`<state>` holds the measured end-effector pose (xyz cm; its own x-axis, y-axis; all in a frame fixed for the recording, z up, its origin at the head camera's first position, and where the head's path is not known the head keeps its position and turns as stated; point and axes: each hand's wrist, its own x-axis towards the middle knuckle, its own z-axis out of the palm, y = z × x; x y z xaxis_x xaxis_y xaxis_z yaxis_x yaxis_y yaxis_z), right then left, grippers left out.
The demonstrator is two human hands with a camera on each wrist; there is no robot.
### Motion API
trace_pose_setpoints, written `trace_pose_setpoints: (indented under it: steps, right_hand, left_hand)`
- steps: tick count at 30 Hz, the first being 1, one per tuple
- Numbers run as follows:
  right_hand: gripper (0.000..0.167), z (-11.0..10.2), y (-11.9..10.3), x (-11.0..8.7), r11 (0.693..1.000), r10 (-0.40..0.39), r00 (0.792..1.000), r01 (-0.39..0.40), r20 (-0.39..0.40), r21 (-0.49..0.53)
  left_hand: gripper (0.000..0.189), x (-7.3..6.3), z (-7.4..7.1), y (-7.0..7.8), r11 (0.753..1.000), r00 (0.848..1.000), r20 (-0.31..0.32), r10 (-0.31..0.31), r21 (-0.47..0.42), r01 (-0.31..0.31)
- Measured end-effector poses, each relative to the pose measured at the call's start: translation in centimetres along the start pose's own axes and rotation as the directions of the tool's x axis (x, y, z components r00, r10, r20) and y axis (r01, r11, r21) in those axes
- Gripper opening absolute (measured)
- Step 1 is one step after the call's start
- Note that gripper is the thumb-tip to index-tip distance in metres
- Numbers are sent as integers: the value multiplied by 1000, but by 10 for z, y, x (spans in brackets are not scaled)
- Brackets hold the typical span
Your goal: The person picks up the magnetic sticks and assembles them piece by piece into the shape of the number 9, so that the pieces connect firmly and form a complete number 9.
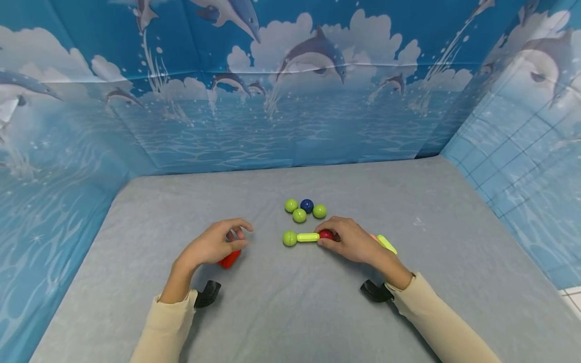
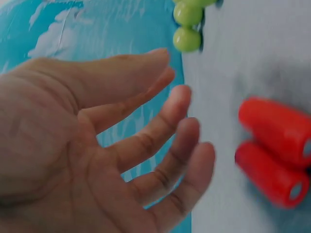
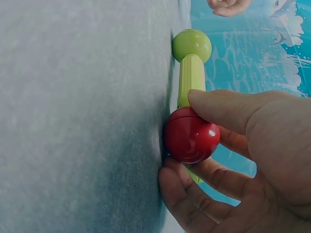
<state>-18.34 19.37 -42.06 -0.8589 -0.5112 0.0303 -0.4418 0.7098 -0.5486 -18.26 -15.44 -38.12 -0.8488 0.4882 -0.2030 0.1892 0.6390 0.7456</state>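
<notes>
My right hand [image 1: 347,239] holds a glossy red ball [image 3: 192,135] between thumb and fingers, low over the grey cloth. From the ball runs a short ribbed yellow-green rod [image 1: 308,237] with a light green ball [image 1: 290,238] at its far end, all in one line. In the left wrist view, my left hand [image 2: 131,141] is empty, its fingers loosely bent and apart. Two red rods [image 2: 274,131] with grey end discs lie side by side near it; the head view shows them partly under the hand.
Behind the joined piece sit several loose balls: light green ones [image 1: 299,216] and a dark blue one [image 1: 306,205]. Partly hidden by my right wrist lies another yellow-green rod [image 1: 387,244]. A blue dolphin-print curtain [image 1: 290,126] borders the grey cloth [image 1: 272,312].
</notes>
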Motion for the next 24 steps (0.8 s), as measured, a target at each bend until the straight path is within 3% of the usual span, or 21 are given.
trace_pose_setpoints:
  steps: [8, 14, 24]
  right_hand:
    - [23, 0, 1, -2, 1000, -10, 1000, 10, -13, -6]
    - [24, 1, 0, -2, 1000, -15, 1000, 15, -3, -9]
    - [22, 0, 1, -3, 1000, -17, 1000, 17, -11, -10]
  left_hand:
    - [29, -7, -11, -11, 996, 994, 68, -89, 21, 87]
    - [26, -8, -9, -17, 984, 985, 38, -167, 75, 164]
    - [24, -4, -5, -13, 956, 977, -2, -211, 206, 207]
